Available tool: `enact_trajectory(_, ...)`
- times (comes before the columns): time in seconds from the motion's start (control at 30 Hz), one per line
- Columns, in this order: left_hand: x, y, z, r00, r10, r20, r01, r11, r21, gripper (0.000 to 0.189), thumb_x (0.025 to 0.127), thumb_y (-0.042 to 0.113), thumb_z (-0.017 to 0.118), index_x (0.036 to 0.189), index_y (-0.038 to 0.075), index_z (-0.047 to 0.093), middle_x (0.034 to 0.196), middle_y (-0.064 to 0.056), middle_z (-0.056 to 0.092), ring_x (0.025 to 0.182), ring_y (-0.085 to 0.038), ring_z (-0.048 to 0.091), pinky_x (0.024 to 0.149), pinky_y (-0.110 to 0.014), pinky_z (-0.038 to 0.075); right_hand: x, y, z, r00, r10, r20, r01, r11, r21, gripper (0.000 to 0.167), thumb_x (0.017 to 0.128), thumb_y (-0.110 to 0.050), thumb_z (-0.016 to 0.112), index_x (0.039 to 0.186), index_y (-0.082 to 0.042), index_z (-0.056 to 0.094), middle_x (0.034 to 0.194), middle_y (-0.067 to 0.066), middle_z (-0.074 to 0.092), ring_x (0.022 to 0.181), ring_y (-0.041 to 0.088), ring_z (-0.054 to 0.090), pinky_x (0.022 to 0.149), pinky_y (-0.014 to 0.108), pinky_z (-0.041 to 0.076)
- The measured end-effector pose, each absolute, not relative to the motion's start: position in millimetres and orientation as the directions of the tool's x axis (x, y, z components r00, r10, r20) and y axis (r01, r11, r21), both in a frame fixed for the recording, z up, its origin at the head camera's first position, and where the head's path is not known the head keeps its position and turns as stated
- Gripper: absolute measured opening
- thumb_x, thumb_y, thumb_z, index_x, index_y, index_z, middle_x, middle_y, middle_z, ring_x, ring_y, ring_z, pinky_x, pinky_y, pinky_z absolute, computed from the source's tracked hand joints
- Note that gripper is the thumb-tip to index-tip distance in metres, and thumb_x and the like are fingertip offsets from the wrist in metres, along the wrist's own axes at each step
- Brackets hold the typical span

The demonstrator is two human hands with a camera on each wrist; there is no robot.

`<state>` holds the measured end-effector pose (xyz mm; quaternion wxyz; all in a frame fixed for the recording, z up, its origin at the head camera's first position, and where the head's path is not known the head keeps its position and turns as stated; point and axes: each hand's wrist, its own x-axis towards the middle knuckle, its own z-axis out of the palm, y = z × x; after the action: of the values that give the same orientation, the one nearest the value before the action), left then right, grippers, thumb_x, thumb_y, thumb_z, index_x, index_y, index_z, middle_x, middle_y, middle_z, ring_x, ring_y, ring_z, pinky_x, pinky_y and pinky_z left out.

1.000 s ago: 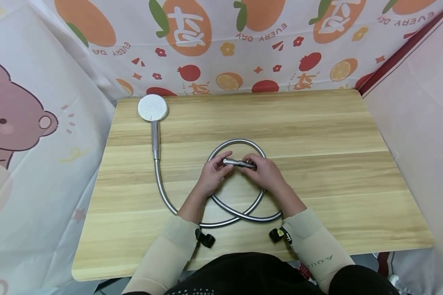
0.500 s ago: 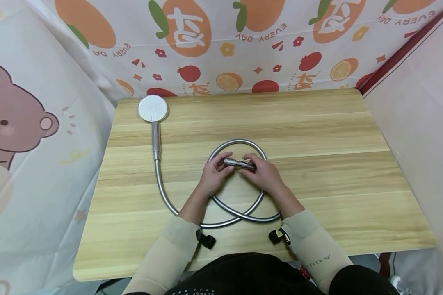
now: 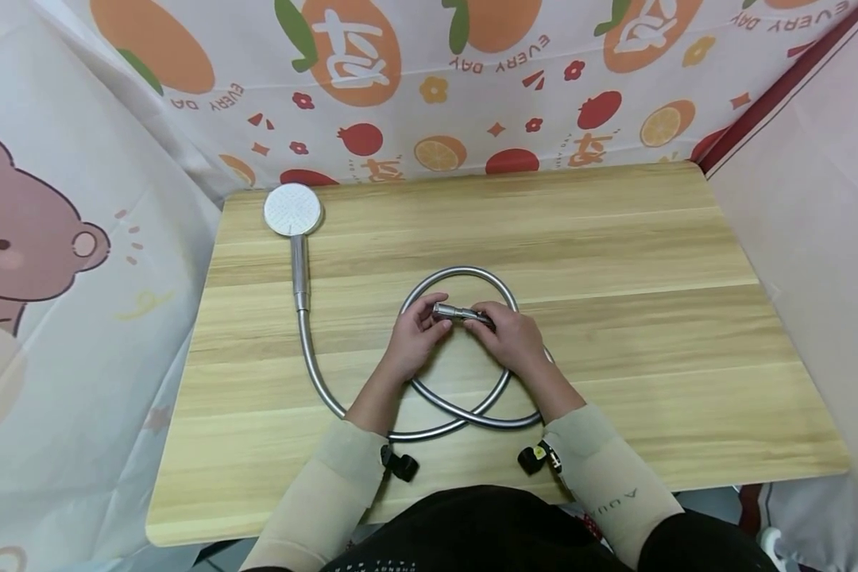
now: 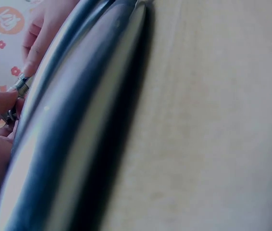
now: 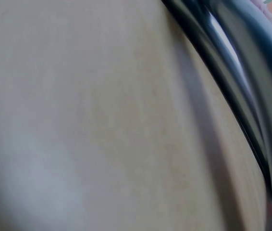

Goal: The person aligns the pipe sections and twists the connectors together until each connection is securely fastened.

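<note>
A shower hose (image 3: pixel 465 272) of silver metal lies in a loop on the wooden table. My left hand (image 3: pixel 411 342) pinches the metal hose fitting (image 3: pixel 445 311) between thumb and fingers, inside the loop. From the other side, my right hand (image 3: pixel 515 342) grips the hose end beside that fitting; its fingers partly cover it. In the left wrist view, the fitting (image 4: pixel 21 85) shows small between both hands, behind the blurred hose (image 4: pixel 78 106). Only table and hose (image 5: pixel 241 82) fill the right wrist view. The round hand shower (image 3: pixel 293 210) lies face up at the far left, joined to the hose.
The wooden table (image 3: pixel 615 262) meets a fruit-print cloth (image 3: pixel 472 87) along its back edge. Hanging sheets stand at its left and right sides. Both forearms lie over parts of the hose.
The hose end and fitting have turned slightly between my hands, and my right hand has shifted a little. A bit of hose now shows beside the right wrist. The head view has tilted slightly.
</note>
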<state>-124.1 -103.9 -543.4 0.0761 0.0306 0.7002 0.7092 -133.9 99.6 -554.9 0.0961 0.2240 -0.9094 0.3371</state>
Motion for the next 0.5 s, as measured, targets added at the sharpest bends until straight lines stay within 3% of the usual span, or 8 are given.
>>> enact_trajectory(0.13,-123.4,-104.4,-544.0,-0.987,0.151,-0.062,-0.063,-0.004,0.998,0.048,0.089,-0.007,0.064,0.135,-0.001,0.053,0.109,-0.013,0.065,0.094,-0.014,0.062,0.08,-0.019,0.055,-132.9,98.0,-553.1,-0.883,-0.345,0.319,-0.469,0.687,-0.555,0.03,0.096,-0.039,0.061,0.115,-0.016,0.068,0.107,0.002,0.073,0.093,0.019,0.07,0.076,0.038,0.056)
enact_trajectory(0.33,-123.9,-104.2,-546.3,-0.987,0.153,-0.049,-0.052,-0.014,0.999,0.048,0.089,-0.01,0.063,0.135,-0.002,0.052,0.11,-0.017,0.064,0.094,-0.013,0.062,0.078,-0.018,0.054,-131.6,96.4,-554.7,-0.872,-0.316,0.373,-0.478,0.709,-0.518,0.049,0.084,-0.044,0.076,0.121,-0.016,0.06,0.096,0.005,0.073,0.07,0.02,0.066,0.057,0.038,0.052)
enact_trajectory(0.5,-124.3,-103.6,-547.3,-0.987,0.151,-0.051,-0.053,-0.01,0.999,0.048,0.089,-0.01,0.063,0.135,-0.002,0.052,0.109,-0.014,0.064,0.094,-0.013,0.062,0.078,-0.018,0.054,-132.1,96.1,-556.0,-0.873,-0.307,0.38,-0.476,0.71,-0.519,0.043,0.082,-0.038,0.079,0.112,-0.015,0.058,0.088,0.003,0.071,0.066,0.018,0.064,0.053,0.036,0.05)
